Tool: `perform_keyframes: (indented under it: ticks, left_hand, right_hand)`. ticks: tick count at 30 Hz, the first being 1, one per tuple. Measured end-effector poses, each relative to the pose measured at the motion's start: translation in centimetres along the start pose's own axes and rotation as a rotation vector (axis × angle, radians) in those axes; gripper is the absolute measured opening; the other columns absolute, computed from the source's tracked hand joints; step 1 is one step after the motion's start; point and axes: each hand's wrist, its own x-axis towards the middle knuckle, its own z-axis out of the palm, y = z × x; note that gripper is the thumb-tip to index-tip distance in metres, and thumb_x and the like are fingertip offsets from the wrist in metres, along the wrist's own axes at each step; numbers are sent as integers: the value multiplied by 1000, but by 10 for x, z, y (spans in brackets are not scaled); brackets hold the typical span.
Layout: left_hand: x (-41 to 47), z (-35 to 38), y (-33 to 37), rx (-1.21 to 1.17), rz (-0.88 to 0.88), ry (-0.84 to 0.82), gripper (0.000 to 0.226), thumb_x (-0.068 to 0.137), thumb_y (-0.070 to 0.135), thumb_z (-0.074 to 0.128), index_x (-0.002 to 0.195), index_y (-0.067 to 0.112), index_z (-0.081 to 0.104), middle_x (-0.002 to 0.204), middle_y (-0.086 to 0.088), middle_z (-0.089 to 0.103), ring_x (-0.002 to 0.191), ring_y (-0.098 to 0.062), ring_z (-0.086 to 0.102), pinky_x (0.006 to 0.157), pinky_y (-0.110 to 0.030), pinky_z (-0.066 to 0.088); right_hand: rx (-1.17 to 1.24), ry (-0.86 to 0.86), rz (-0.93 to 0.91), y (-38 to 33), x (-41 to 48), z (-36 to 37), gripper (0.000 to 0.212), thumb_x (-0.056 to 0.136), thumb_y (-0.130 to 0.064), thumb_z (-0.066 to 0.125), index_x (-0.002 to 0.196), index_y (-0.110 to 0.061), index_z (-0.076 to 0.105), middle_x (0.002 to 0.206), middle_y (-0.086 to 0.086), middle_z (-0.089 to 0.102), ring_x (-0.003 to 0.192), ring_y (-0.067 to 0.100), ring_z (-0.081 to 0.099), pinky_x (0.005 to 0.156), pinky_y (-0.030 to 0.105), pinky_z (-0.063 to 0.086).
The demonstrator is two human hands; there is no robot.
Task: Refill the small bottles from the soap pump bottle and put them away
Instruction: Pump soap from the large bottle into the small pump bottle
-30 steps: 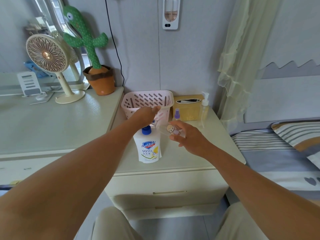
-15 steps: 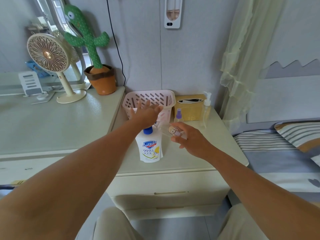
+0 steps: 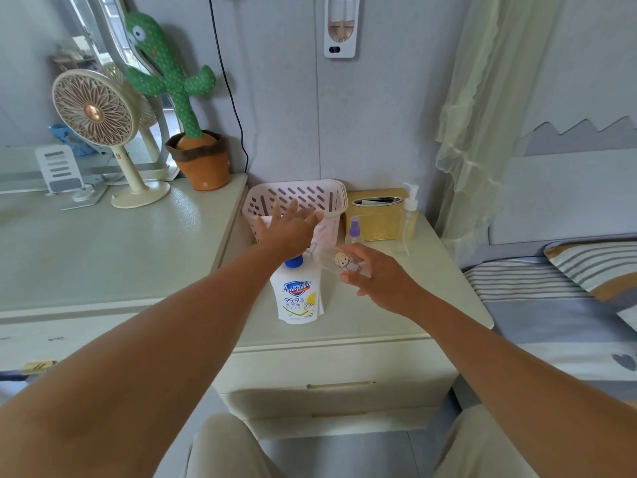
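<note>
On the pale desk (image 3: 413, 315) the white soap pump bottle (image 3: 298, 298) stands upright near the front edge, its blue collar showing just under the left hand (image 3: 289, 232). That hand lies over the pump head with its fingers straight and spread, gripping nothing. The right hand (image 3: 382, 281) pinches a small clear bottle (image 3: 344, 263) with a cartoon sticker, tilted, its mouth close beside the pump. Behind them sits a pink slotted basket (image 3: 300, 196). To its right are a gold tissue box (image 3: 377, 219), a purple-capped spray bottle (image 3: 354, 232) and a clear pump bottle (image 3: 409, 219).
</note>
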Motion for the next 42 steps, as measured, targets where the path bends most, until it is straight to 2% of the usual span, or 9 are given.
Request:
perform_keyframes:
  ticks: [3, 6, 13, 16, 24, 31, 34, 37, 42]
  left_hand:
    - [7, -3, -2, -40, -21, 2, 51, 100, 52, 15, 148, 37, 23, 160, 0, -4, 145, -29, -16, 108, -60, -14]
    - [8, -3, -1, -53, -30, -9, 52, 99, 55, 14, 147, 38, 24, 160, 0, -5, 145, -28, -16, 108, -59, -16]
    - [-9, -2, 6, -8, -15, -35, 44, 105, 29, 24, 148, 33, 23, 160, -3, 1, 145, -33, -12, 108, -66, -6]
    - [-14, -10, 14, 34, 3, -32, 44, 106, 24, 23, 150, 29, 21, 160, -2, 3, 146, -29, -9, 110, -61, -8]
    - [-14, -20, 19, 83, 37, -43, 44, 106, 23, 22, 149, 28, 22, 160, -4, 4, 146, -30, -6, 109, -62, -7]
    - [-15, -7, 14, 20, 0, -37, 44, 106, 20, 21, 148, 29, 26, 160, -3, 5, 146, -29, -8, 110, -62, -7]
    - [-15, -9, 17, 37, 19, -38, 43, 105, 18, 21, 148, 23, 26, 159, -2, 11, 146, -28, -3, 111, -59, -8]
    - [-14, -17, 18, -12, -21, -44, 44, 105, 27, 21, 149, 23, 24, 159, -5, 7, 146, -29, -6, 110, -59, -10]
    - [-24, -26, 26, 72, 32, -38, 45, 106, 18, 23, 150, 20, 20, 159, -9, 5, 145, -30, -6, 111, -55, -7]
  right_hand:
    - [-10, 5, -9, -3, 1, -4, 44, 91, -24, 58, 133, -22, 45, 133, 4, 50, 100, 8, 50, 54, 10, 51]
    - [-6, 4, -6, -4, 0, -6, 45, 91, -23, 59, 134, -21, 45, 134, 3, 49, 101, 8, 49, 55, 10, 51]
    - [3, -6, 25, 2, 0, 0, 46, 91, -23, 59, 135, -23, 45, 132, 4, 51, 97, 10, 51, 54, 12, 52]
    - [11, 1, 29, 3, -1, -1, 47, 90, -23, 59, 135, -24, 45, 132, 5, 50, 98, 11, 52, 53, 11, 50]
    - [25, 2, 21, 0, 0, -7, 47, 90, -23, 61, 134, -24, 45, 131, 4, 51, 100, 11, 51, 54, 13, 51]
    - [23, -14, 36, 6, 0, -2, 48, 90, -21, 60, 135, -24, 45, 131, 4, 51, 98, 11, 51, 52, 10, 48]
    - [17, -11, 36, 6, -1, -2, 47, 90, -23, 60, 135, -24, 45, 131, 4, 50, 98, 11, 51, 52, 10, 49]
    - [15, -4, 27, 3, -1, -5, 47, 90, -25, 60, 134, -24, 44, 132, 3, 50, 99, 11, 51, 53, 11, 51]
    - [43, -3, 27, 3, 0, -6, 46, 89, -23, 61, 133, -24, 46, 129, 3, 51, 97, 10, 52, 53, 12, 51]
